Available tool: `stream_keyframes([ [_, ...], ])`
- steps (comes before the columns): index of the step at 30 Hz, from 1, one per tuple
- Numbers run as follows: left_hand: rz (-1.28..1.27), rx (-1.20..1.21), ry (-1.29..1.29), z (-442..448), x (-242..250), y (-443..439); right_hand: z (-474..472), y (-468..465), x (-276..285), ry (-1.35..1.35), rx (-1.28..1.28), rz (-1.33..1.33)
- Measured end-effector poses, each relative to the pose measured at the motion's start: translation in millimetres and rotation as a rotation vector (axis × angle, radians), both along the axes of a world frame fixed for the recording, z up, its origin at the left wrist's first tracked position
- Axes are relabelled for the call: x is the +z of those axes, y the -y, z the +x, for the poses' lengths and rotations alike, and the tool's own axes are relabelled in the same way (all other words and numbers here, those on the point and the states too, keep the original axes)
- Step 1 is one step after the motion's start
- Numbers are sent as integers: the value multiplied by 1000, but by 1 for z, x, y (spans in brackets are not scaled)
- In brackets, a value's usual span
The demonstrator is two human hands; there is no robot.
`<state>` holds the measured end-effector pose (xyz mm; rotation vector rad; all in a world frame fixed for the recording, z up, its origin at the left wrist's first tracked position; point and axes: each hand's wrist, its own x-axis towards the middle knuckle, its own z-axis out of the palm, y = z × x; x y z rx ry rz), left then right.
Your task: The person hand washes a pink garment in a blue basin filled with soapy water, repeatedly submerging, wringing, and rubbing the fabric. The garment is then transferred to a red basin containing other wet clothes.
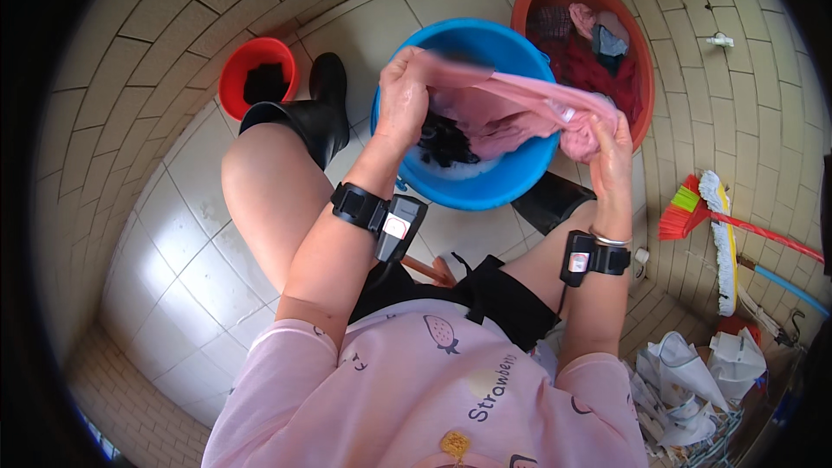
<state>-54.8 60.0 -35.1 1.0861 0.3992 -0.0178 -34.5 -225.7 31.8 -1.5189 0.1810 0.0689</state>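
Note:
A wet pink garment (513, 94) is stretched between my two hands above a blue plastic basin (484, 198). My left hand (404, 94) grips its left end over the basin's left side. On the right, beyond the rim, my right hand (610, 149) holds the bunched other end, where a small white tag shows. The garment's middle hangs down into the basin. Beneath it lies a dark cloth (447, 142) amid whitish suds. Part of the basin's inside is hidden by the pink fabric.
An orange-red tub (643, 91) with several clothes stands behind right. At the left, a red bucket (227, 88) holds black cloth. Black rubber boots (329, 91) flank the basin. A red broom (682, 211) and a white mop head (723, 253) lean by the right wall.

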Motion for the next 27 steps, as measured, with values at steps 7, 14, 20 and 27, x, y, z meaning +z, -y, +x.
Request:
stream_keyframes([
  [7, -792, -243, -343, -24, -21, 60, -42, -111, -35, 316, 615, -846],
  [14, -765, -156, -344, -31, -96, 66, -89, -123, -48, 244, 583, -692],
  [20, -338, 66, -415, -36, -80, 93, -33, -103, -115, -298, 37, -622],
  [27, -38, -338, -21, -26, 0, 78, -19, -19, -146, -413, 489, -767],
])
